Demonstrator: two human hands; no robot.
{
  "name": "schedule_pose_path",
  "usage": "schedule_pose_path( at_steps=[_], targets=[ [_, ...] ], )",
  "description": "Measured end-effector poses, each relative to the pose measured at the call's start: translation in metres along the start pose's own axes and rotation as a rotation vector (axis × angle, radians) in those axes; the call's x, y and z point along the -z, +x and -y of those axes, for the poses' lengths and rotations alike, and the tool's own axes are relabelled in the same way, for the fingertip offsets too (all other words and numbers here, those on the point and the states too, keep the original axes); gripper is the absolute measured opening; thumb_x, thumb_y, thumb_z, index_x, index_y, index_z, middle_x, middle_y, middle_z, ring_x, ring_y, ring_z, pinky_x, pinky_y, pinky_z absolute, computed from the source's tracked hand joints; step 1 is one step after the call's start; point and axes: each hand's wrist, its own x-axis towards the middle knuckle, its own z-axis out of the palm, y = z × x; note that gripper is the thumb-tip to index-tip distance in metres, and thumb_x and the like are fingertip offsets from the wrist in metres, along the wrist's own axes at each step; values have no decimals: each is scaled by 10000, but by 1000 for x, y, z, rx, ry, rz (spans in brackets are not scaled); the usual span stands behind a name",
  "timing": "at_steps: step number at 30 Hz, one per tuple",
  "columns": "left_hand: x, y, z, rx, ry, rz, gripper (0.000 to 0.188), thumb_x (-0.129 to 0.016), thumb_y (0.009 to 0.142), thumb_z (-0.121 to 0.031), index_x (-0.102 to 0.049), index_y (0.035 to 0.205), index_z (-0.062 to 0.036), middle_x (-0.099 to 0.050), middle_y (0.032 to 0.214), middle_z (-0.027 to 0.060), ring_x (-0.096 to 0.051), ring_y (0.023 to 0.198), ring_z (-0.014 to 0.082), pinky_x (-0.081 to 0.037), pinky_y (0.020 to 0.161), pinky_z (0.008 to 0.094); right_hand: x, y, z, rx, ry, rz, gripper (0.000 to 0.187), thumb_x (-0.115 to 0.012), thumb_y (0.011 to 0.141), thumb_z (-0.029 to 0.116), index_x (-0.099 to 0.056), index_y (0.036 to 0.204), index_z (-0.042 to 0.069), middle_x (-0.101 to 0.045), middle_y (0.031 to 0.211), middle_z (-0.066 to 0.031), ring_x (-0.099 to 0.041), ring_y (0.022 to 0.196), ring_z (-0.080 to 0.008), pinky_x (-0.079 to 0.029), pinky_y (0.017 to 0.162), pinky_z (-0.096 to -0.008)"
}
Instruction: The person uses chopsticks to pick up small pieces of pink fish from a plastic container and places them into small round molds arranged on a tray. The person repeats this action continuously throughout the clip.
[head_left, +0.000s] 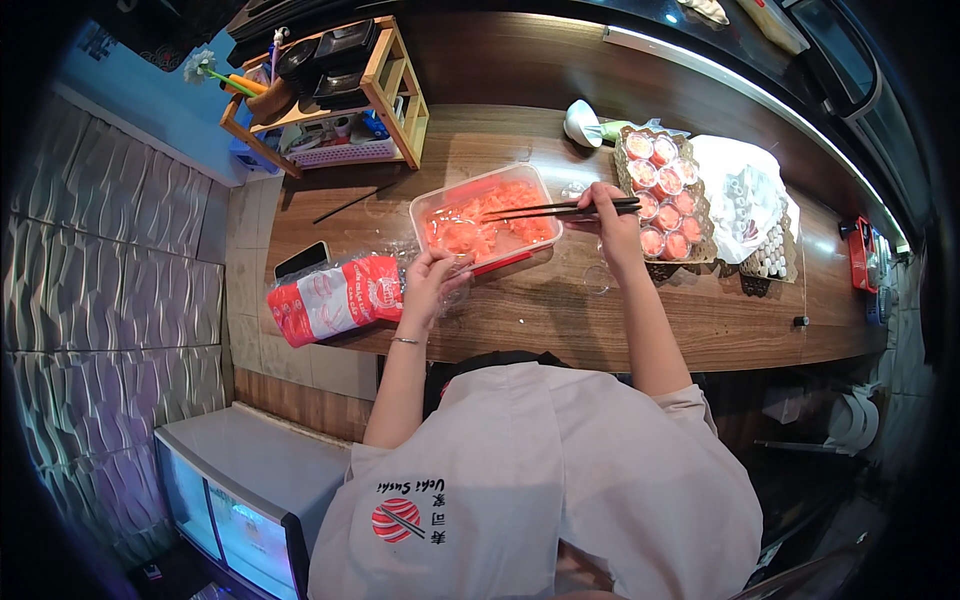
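Black chopsticks (545, 210) are gripped in my right hand (608, 215), just past the right end of a clear plastic tub (553, 215). Their tips reach into the pink pickled ginger (470, 222) that fills it. At the tub's near left corner, my left hand (430, 285) is closed with its fingers pinched on a small clear plastic cup (458, 287), partly hidden by the fingers. To the right of my right hand, several small cups of pink ginger (669, 180) stand in a brown woven basket (705, 225).
A red and white plastic bag (345, 300) and a phone (302, 260) lie left of the tub. Behind them stands a wooden rack (400, 110) with black dishes. A white bowl (578, 125) sits at the back. White plastic (735, 185) covers part of another basket at right.
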Motion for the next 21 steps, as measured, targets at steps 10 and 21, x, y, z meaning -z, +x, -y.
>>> schedule_pose_path(
  at_steps=[10,21],
  targets=[
    [35,-17,-7,-69,-55,-130,21,-523,940,-67,-520,943,-46,-634,1040,136,-636,1054,244,-588,781,305,0,18,-56,402,-715,113,169,-598,922,143,-633,860,-10,-608,760,-86,-608,702,-204,-491,654,-311],
    [39,-23,-5,-68,-62,-145,17,-521,943,-70,-518,938,-54,-630,1054,137,-631,1066,258,-581,812,327,0,13,-52,209,-608,107,203,-604,926,146,-642,831,-30,-641,725,-83,-611,659,-145,-491,619,-294]
  ],
)
